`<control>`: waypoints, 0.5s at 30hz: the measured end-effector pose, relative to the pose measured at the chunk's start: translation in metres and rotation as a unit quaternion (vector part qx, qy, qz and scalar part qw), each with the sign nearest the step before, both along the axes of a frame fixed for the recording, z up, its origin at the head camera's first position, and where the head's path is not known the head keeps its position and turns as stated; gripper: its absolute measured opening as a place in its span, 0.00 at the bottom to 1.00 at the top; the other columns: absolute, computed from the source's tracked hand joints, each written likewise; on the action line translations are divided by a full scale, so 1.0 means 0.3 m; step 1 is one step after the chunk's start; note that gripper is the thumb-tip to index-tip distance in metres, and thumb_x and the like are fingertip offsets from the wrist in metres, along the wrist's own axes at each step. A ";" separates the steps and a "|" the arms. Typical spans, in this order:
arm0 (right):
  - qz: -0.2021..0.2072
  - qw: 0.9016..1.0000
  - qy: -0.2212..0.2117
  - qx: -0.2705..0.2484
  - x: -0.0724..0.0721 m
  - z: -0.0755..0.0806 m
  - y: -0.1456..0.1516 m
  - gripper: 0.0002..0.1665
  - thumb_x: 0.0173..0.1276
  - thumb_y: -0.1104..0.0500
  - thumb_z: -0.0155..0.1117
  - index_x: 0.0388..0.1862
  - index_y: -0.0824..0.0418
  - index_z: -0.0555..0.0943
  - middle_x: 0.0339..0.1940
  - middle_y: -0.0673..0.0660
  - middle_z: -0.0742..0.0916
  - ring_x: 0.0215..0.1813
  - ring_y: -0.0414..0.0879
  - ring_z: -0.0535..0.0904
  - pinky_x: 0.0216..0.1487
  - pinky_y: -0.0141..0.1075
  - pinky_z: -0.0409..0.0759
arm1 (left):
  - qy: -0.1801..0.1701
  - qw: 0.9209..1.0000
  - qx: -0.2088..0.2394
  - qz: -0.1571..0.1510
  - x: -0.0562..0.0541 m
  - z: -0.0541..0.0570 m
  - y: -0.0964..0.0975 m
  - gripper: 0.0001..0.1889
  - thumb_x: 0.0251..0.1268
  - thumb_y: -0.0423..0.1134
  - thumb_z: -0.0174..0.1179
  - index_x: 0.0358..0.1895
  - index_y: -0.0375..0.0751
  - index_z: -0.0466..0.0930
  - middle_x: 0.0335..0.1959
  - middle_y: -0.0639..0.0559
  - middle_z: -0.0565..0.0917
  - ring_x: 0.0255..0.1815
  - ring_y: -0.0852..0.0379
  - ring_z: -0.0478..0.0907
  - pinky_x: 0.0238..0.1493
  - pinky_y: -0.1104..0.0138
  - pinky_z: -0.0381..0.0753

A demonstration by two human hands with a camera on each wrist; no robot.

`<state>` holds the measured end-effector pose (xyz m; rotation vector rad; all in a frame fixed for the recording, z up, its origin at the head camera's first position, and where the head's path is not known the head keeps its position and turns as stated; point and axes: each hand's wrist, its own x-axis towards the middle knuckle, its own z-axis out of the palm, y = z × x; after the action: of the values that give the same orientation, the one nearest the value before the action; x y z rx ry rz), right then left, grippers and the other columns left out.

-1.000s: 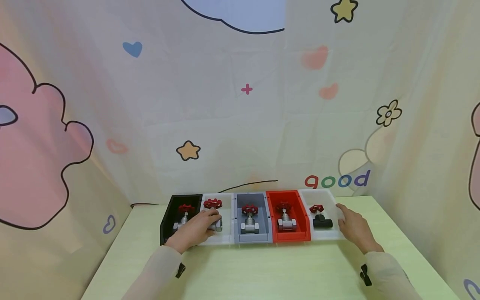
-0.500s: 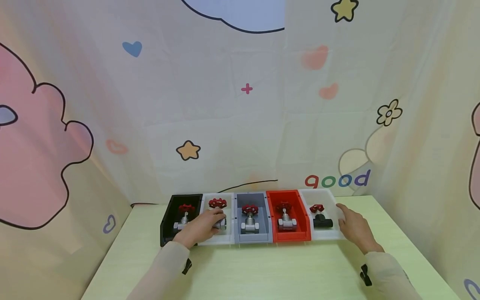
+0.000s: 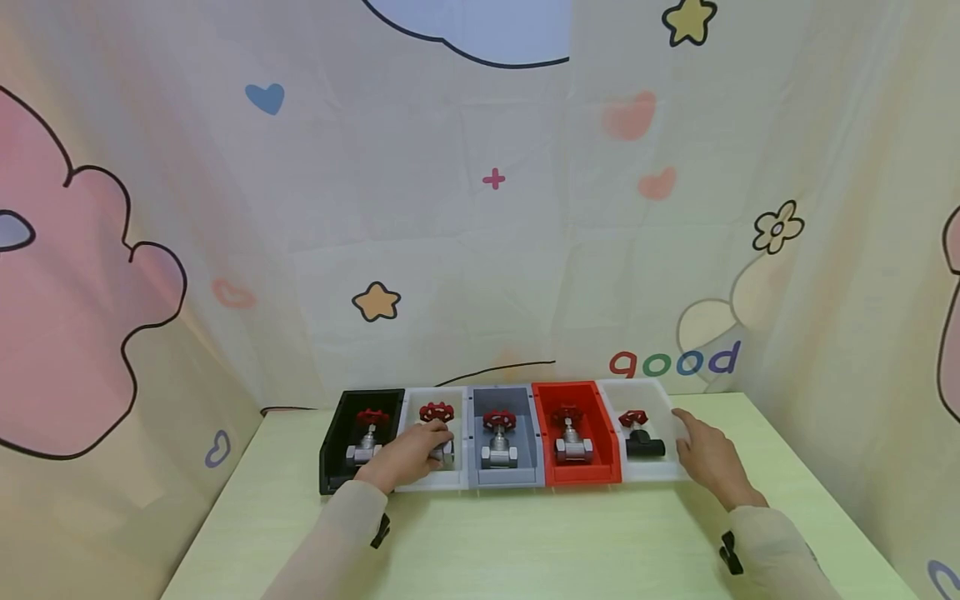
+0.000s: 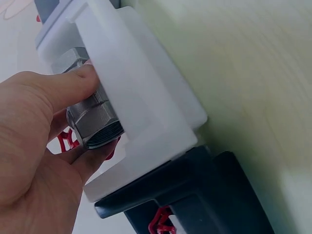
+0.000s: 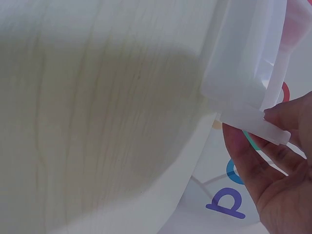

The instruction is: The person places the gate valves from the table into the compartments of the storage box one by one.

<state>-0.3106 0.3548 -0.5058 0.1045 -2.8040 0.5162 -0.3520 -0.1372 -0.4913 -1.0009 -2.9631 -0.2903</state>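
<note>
My left hand [image 3: 408,454] grips a gate valve by its metal body [image 4: 95,119], inside the white bin [image 4: 126,83] second from the left. The valve's red handwheel [image 3: 437,412] points to the back of that bin. In the left wrist view the thumb lies over the body and fingers come round from below. At the far right, my right hand [image 3: 711,454] pinches the side wall of another white bin [image 5: 243,73], thumb on one face and fingers on the other. That bin holds a valve with a black body [image 3: 645,446] and a red wheel.
Between the white bins stand a grey bin [image 3: 506,477] and a red bin [image 3: 583,475], each with a red-wheeled metal valve. A black bin [image 3: 333,454] with a similar valve ends the row at left. A printed curtain [image 3: 480,275] hangs behind the light table [image 3: 540,542].
My left hand has shifted right with the valve, which now sits further right and slightly lower in its white bin. The right hand stays on the bin wall.
</note>
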 end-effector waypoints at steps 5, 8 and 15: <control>-0.003 1.000 0.000 0.002 0.001 0.000 -0.001 0.29 0.66 0.66 0.57 0.67 0.70 0.68 0.56 0.78 0.80 0.47 0.71 0.82 0.43 0.60 0.80 | -0.005 1.000 -0.005 0.003 -0.010 -0.010 0.002 0.25 0.62 0.36 0.66 0.64 0.40 0.76 0.61 0.49 0.77 0.61 0.49 0.77 0.65 0.57 0.76; -0.003 1.000 -0.001 0.002 0.002 0.001 -0.003 0.29 0.67 0.66 0.57 0.67 0.70 0.68 0.56 0.78 0.80 0.47 0.71 0.82 0.43 0.60 0.80 | -0.012 1.000 -0.009 0.007 -0.012 -0.007 0.006 0.26 0.61 0.36 0.67 0.64 0.40 0.77 0.61 0.49 0.77 0.61 0.50 0.77 0.65 0.57 0.76; -0.001 1.000 -0.004 0.005 -0.001 0.002 -0.004 0.30 0.67 0.65 0.56 0.68 0.70 0.67 0.56 0.78 0.80 0.48 0.71 0.82 0.44 0.61 0.80 | -0.014 0.999 -0.025 0.016 -0.027 -0.006 0.018 0.25 0.59 0.38 0.69 0.61 0.42 0.79 0.59 0.49 0.79 0.60 0.50 0.78 0.65 0.56 0.76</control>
<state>-0.3109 0.3536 -0.5052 0.1016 -2.8155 0.5019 -0.3600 -0.1317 -0.4931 -0.9618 -3.0222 -0.2330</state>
